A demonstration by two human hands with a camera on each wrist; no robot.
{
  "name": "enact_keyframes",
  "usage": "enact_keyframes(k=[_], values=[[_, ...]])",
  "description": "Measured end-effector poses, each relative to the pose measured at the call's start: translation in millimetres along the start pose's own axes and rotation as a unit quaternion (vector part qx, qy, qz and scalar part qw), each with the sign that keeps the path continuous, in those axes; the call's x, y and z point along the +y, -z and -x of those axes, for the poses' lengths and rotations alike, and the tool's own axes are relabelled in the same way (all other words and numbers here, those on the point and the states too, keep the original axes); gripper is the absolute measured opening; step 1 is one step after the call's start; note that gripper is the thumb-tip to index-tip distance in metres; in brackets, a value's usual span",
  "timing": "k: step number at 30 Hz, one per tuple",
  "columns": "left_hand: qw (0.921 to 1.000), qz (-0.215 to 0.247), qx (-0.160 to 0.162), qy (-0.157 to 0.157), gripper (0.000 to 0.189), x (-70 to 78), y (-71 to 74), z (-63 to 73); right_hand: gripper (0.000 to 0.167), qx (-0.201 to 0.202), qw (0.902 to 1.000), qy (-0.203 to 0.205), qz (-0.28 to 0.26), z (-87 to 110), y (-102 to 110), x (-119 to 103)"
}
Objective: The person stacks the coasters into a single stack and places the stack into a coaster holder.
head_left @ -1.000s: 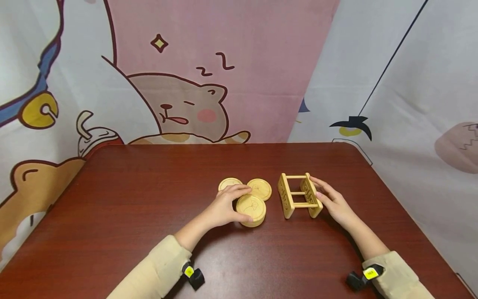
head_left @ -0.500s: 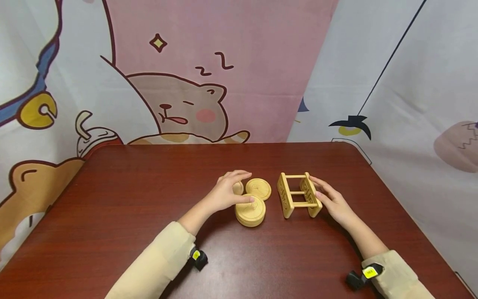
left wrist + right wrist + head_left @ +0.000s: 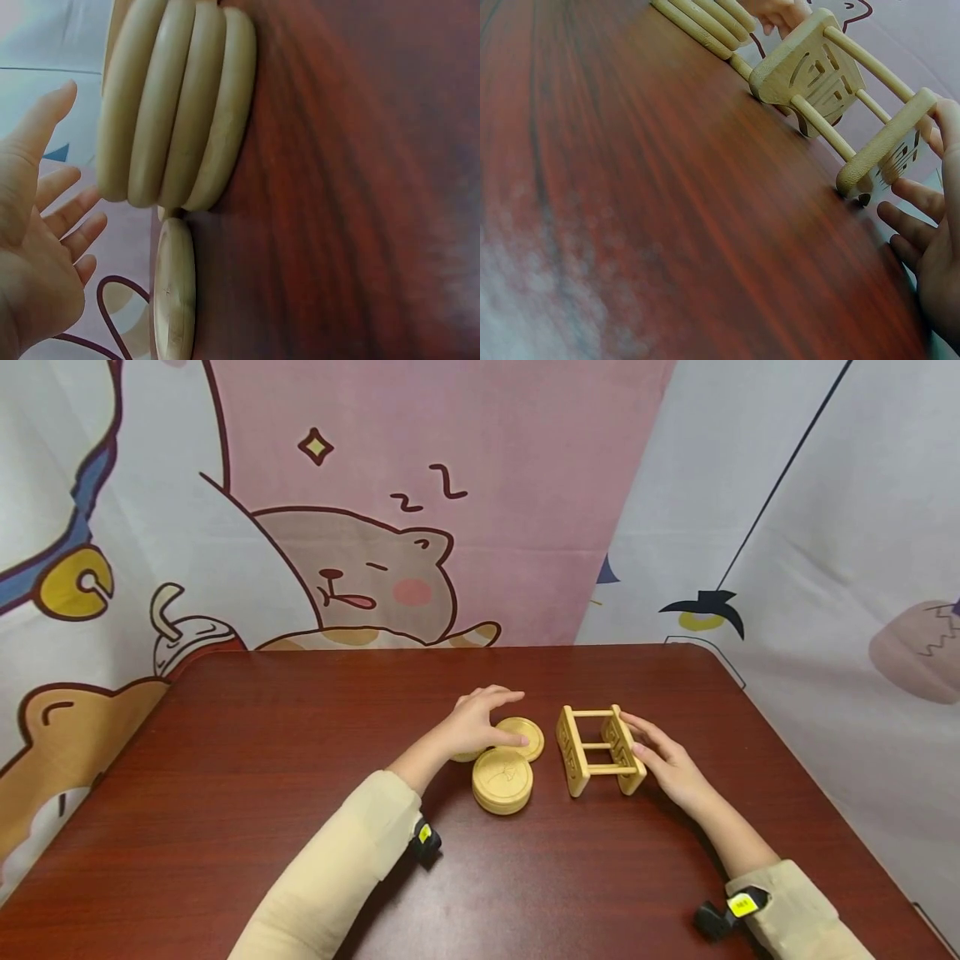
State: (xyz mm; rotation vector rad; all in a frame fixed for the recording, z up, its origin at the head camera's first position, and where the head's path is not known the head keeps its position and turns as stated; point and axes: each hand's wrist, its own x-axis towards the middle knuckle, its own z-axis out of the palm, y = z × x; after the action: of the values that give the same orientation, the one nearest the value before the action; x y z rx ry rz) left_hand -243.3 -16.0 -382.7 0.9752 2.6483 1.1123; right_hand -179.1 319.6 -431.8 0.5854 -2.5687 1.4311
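My left hand [image 3: 476, 727] hovers over the round wooden coasters, fingers spread, holding nothing. In the left wrist view a gap shows between that hand [image 3: 45, 225] and a stack of several coasters [image 3: 176, 105]. The stack [image 3: 502, 781] lies nearest me. Behind it, a single coaster [image 3: 528, 732] sits partly under my left thumb, and another coaster [image 3: 467, 756] is mostly hidden by the hand. A light wooden coaster rack [image 3: 596, 747], two carved side panels joined by rods, stands at right. My right hand [image 3: 675, 772] touches its right panel, fingers loosely extended along the outside.
The dark red-brown wooden table [image 3: 300, 735] carries everything. A cartoon-printed cloth [image 3: 525, 527] hangs behind its far edge and along the sides. Black wrist cameras are strapped over both cream sleeves [image 3: 337, 860].
My left hand has left the side of the front stack, moving away from me and rightward over the back coasters. The right hand, rack and stack have stayed put.
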Motion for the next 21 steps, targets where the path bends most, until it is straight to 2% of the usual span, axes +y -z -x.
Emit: enact_keyframes(k=[11, 18, 21], values=[[0.998, -0.022, -0.058, 0.013, 0.07, -24.6, 4.1, -23.3, 0.045, 0.0, 1.0, 0.002, -0.008, -0.5, 1, 1], [0.9937, 0.023, -0.107, 0.027, 0.07, -35.0, 9.1, -26.1, 0.045, -0.002, 0.9998, 0.011, -0.017, -0.5, 1, 1], [0.992, 0.023, -0.122, 0.024, 0.07, -36.8, 9.8, -26.6, 0.045, -0.002, 0.9998, 0.009, -0.02, -0.2, 1, 1]])
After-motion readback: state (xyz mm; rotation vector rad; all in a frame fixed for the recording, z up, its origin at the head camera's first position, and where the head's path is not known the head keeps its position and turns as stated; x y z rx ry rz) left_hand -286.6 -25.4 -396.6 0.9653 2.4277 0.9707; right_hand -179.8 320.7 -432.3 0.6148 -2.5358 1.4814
